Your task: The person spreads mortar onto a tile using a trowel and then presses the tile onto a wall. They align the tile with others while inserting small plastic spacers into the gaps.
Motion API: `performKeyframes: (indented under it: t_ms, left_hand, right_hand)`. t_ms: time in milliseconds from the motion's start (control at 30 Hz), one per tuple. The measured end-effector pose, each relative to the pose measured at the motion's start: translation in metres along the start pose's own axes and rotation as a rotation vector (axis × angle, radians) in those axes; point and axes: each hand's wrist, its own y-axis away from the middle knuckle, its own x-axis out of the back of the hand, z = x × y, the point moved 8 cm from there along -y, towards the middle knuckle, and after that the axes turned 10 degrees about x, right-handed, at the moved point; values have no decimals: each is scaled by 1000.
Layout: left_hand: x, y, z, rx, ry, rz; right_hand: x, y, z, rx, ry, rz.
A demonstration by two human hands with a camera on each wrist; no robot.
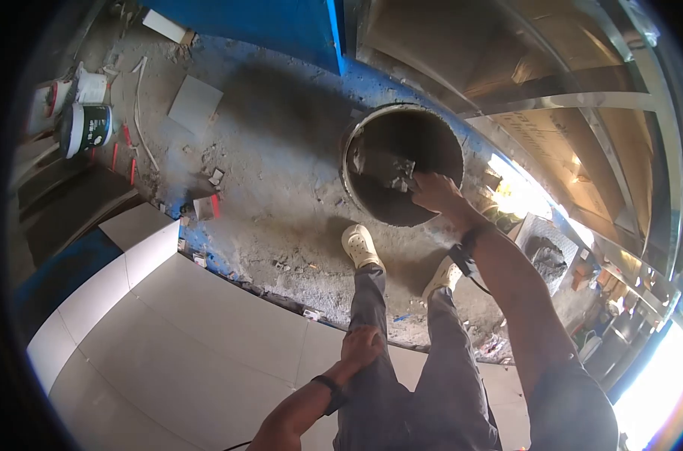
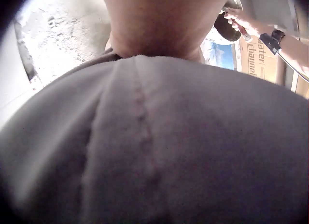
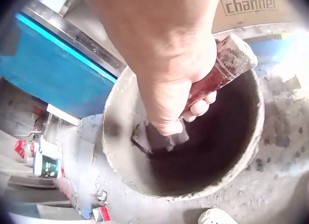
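My right hand (image 1: 435, 193) grips the red, mortar-crusted handle (image 3: 223, 65) of a trowel (image 1: 394, 171), reaching over the rim of a big round bucket (image 1: 347, 184). Down inside the bucket, the trowel blade (image 3: 166, 139) is smeared with grey mortar, and part of it is hidden by my fingers. Grey mix coats the bucket's inner wall (image 3: 126, 161). My left hand (image 1: 362, 346) rests on the grey trouser leg (image 1: 369, 301) near the knee. In the left wrist view that hand (image 2: 159, 23) lies against the cloth, its fingers mostly hidden.
Pale tiles (image 1: 229, 338) cover a raised surface on the near left. A board (image 1: 548, 252) bearing a mortar heap lies right of my feet. Metal-framed shelving with cardboard (image 1: 552, 150) rises at right. A blue panel (image 1: 281, 30) stands behind; a labelled pail (image 1: 86, 128) sits far left.
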Motion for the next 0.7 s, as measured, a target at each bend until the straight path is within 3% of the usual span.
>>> performKeyframes:
  t_ms: [67,233,333,367,400,467,533,600,667,700]
  left_hand:
    - [-7,0,7,1,-64,-45]
    - [-14,-12,4,15,-27,-9]
    - [-8,-12,-9,1,-62,156]
    - [-11,-13,-28,71,-96,174]
    - [-6,-10,-27,118,-74,72]
    - [-6,-10,-44,189,-148,4]
    - [0,-2,-23,222,-120,6]
    - [-21,-22,-65,223,-20,-56]
    - [-38,-32,-70,229,102,-112]
    - [-44,-33,-49,161,297,-122]
  right_hand:
    - [5,23,15,147,-75,-24]
    - [22,110,39,267,-191,98]
    - [45,230,70,251,-212,141]
    - [40,272,90,214,-216,158]
    - [59,323,100,257,-193,282]
    - [57,408,142,178,7,368]
    - [27,464,208,-108,-4,247]
    - [-10,507,280,-342,-17,-24]
    - [-41,528,325,-365,99,-25]
    - [-43,532,326,-322,47,77]
